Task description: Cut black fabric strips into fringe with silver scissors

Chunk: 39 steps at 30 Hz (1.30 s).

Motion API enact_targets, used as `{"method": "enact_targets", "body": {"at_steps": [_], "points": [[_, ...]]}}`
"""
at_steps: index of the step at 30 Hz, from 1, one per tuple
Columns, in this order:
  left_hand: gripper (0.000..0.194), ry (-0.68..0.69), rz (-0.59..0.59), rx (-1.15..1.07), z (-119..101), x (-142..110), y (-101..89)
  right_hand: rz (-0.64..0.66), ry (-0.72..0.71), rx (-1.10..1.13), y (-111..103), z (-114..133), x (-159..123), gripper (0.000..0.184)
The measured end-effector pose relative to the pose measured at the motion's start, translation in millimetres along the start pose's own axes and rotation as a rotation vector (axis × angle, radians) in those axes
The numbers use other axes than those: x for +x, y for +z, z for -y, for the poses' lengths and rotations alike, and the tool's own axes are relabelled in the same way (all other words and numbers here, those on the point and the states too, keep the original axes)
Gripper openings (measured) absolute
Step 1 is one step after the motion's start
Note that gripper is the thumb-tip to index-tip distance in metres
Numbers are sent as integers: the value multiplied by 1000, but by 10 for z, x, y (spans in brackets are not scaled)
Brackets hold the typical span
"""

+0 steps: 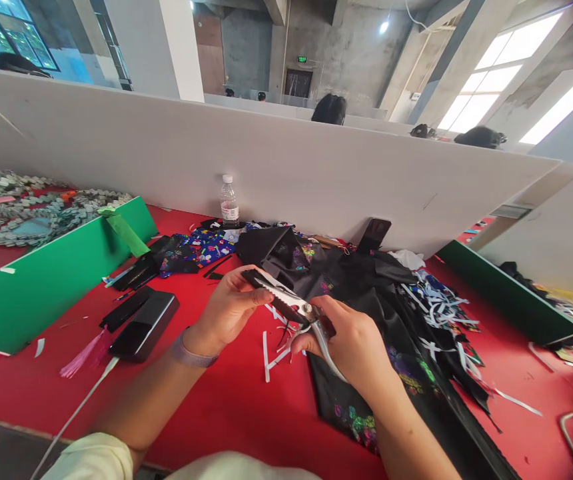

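Note:
My right hand (359,337) is wrapped round the pale handles of a pair of scissors (327,353). Their blades point up and to the left, toward my left hand (226,307). The left thumb and fingers pinch a narrow dark strip (256,279) that lies along the blades, with a jagged edge showing below them. Whether the blades are fully closed on it is hard to make out. Beneath and to the right spreads a large black fabric (346,287) with shiny coloured prints. White scraps (266,357) lie on the red table (236,413) below the scissors.
Left of my hands are a black power bank (149,327) with a white cable and a pink tassel (84,353). A bottle (229,203) and a phone (374,235) stand by the white partition (166,147). Green dividers (56,280) flank the table. Trimmings (436,300) lie right.

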<state>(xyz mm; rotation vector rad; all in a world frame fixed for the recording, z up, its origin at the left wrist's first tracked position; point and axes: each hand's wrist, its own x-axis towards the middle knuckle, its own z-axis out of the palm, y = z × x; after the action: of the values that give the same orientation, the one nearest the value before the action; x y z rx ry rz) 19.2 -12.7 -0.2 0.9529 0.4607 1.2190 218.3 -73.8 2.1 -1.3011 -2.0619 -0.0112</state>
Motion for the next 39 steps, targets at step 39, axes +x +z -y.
{"method": "enact_targets", "body": {"at_steps": [39], "points": [[19, 99, -127, 137, -143, -4, -57, 49, 65, 30, -14, 0, -7, 47]]}}
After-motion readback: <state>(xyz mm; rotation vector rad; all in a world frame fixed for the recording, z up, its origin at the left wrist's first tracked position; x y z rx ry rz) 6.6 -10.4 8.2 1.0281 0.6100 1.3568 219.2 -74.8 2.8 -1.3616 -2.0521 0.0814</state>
